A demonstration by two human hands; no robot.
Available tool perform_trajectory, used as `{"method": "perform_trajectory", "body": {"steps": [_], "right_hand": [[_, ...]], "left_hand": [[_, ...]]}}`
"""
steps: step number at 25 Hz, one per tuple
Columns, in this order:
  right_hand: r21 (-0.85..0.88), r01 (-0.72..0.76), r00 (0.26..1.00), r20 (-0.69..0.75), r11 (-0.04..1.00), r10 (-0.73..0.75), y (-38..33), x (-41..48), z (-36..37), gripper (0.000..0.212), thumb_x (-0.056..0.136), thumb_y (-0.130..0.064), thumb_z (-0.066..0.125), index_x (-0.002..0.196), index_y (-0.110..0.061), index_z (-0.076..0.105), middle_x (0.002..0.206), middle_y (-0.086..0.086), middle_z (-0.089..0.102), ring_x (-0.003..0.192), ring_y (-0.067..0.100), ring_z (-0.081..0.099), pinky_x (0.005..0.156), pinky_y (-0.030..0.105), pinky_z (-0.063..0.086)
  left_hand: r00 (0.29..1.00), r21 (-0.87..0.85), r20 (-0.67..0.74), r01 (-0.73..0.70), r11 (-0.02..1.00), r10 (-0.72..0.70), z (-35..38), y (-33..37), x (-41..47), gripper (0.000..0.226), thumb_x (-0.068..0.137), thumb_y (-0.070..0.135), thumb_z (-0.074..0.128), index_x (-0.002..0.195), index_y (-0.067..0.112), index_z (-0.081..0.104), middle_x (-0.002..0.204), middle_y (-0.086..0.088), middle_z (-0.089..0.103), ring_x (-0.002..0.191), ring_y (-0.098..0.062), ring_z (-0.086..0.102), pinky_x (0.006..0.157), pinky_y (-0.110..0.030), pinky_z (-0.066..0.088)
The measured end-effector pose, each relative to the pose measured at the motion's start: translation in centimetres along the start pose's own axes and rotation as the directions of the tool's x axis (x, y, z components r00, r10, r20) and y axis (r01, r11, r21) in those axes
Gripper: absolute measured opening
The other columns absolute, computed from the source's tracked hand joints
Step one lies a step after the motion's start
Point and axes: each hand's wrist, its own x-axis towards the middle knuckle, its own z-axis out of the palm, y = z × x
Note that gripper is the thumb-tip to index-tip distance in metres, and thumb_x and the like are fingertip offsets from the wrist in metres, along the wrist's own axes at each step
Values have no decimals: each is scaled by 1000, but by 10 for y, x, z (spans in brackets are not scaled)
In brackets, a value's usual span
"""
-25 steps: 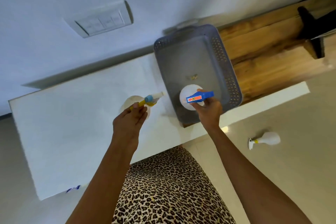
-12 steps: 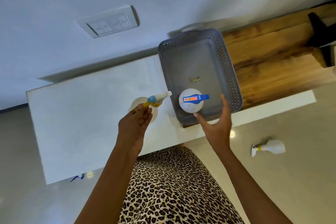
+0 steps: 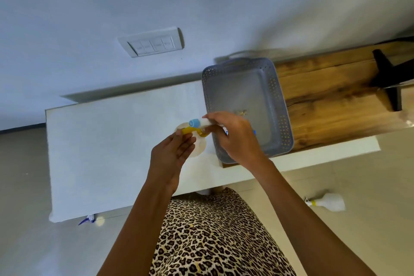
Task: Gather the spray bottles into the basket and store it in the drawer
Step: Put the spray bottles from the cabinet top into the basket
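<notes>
1. White tabletop (image 3: 112, 141) was seen from above against a pale wall, with a wooden top (image 3: 336, 101) adjoining on the right. The grey perforated basket (image 3: 277, 87) was set across the seam between them.
2. The spray bottle (image 3: 198, 147), yellow-collared and blue-capped, was stood upright on the tabletop. It was placed just beside the basket's left wall, outside it.
3. Its white head was pinched by the right hand (image 3: 237, 139), which was reached across the basket's near left corner. That grip was narrow and closed on the head.
4. The left hand (image 3: 172, 157) was laid with fingers nearly straight and tips touching the yellow collar. Whether its grip was closed by a thumb beneath could not be told.
5. The head's long axis was laid roughly left to right, white end toward the basket. The basket was placed to the bottle's right, and the right hand was the nearer to it. A short lift over the wall was judged to be what remained for this bottle.
6. A second bottle (image 3: 254, 132) inside the basket was almost wholly hidden under the right hand; only slivers of blue were shown.
7. A third bottle (image 3: 329, 203) was left lying on the floor, well apart to the right.
8. No drawer was shown.
</notes>
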Motion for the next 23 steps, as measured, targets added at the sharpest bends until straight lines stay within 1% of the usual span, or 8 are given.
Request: {"method": "perform_trajectory", "body": {"steps": [2, 3, 5, 8, 11, 14, 16, 23], "right_hand": [[-51, 57, 996, -59, 997, -60, 0, 11, -13, 23, 80, -1, 64, 103, 1, 68, 97, 18, 72, 86, 33, 69, 83, 30, 50], [-68, 55, 993, -101, 996, -61, 1, 18, -21, 23, 80, -3, 64, 102, 1, 68, 96, 18, 72, 84, 33, 69, 80, 31, 52], [-65, 8, 980, -197, 998, -21, 9, 34, -39, 24, 81, -10, 65, 103, -2, 68, 96, 17, 72, 84, 31, 68, 73, 39, 55], [-74, -55, 960, -280, 996, 32, 30, 51, -55, 23, 82, -12, 66, 103, -5, 67, 95, 15, 72, 81, 22, 64, 68, 36, 53], [-213, -146, 972, -212, 966, 101, 59, 62, -48, 25, 84, -14, 64, 107, -3, 66, 100, 17, 71, 88, 27, 65, 73, 39, 54], [-307, -213, 977, -44, 928, 209, 84, 64, -25, 30, 88, -13, 59, 116, -4, 62, 112, 19, 68, 101, 34, 62, 87, 46, 50], [-343, -216, 971, 26, 914, 239, 91, 66, -12, 31, 90, -13, 56, 120, -6, 60, 116, 18, 66, 105, 34, 60, 89, 44, 48], [-307, -217, 974, 0, 927, 228, 89, 82, 8, 29, 88, -14, 59, 116, -6, 61, 109, 18, 67, 97, 34, 62, 83, 45, 51]], "left_hand": [[999, 89, -7, -45, 995, 46, -1, 3, 0, 20, 89, 26, 53, 100, 13, 64, 90, -3, 73, 81, -13, 71, 74, -26, 58], [998, 137, -9, -60, 989, 62, -1, 4, 0, 20, 89, 28, 52, 98, 15, 64, 94, -3, 71, 84, -14, 71, 76, -27, 57], [997, 192, -11, -70, 979, 73, -4, 6, 2, 20, 91, 30, 49, 95, 17, 64, 97, -4, 70, 85, -14, 70, 76, -27, 57], [998, 198, -11, -53, 979, 56, -8, 6, 4, 23, 93, 30, 46, 96, 16, 63, 98, -4, 69, 89, -15, 69, 80, -28, 55], [999, 220, -21, -32, 975, 37, -6, 2, 6, 23, 94, 27, 43, 96, 15, 63, 99, -4, 68, 92, -17, 67, 82, -29, 53], [999, 237, -38, -14, 972, 24, -2, -3, 8, 22, 95, 25, 43, 97, 14, 62, 97, -4, 68, 91, -17, 66, 80, -27, 53], [998, 235, -54, -1, 972, 14, -1, -6, 10, 21, 95, 22, 43, 95, 15, 63, 96, -5, 68, 89, -17, 67, 78, -26, 53], [997, 236, -77, 25, 971, -7, -8, -6, 15, 21, 95, 20, 43, 92, 16, 63, 96, -5, 69, 90, -18, 67, 76, -27, 52]]}}
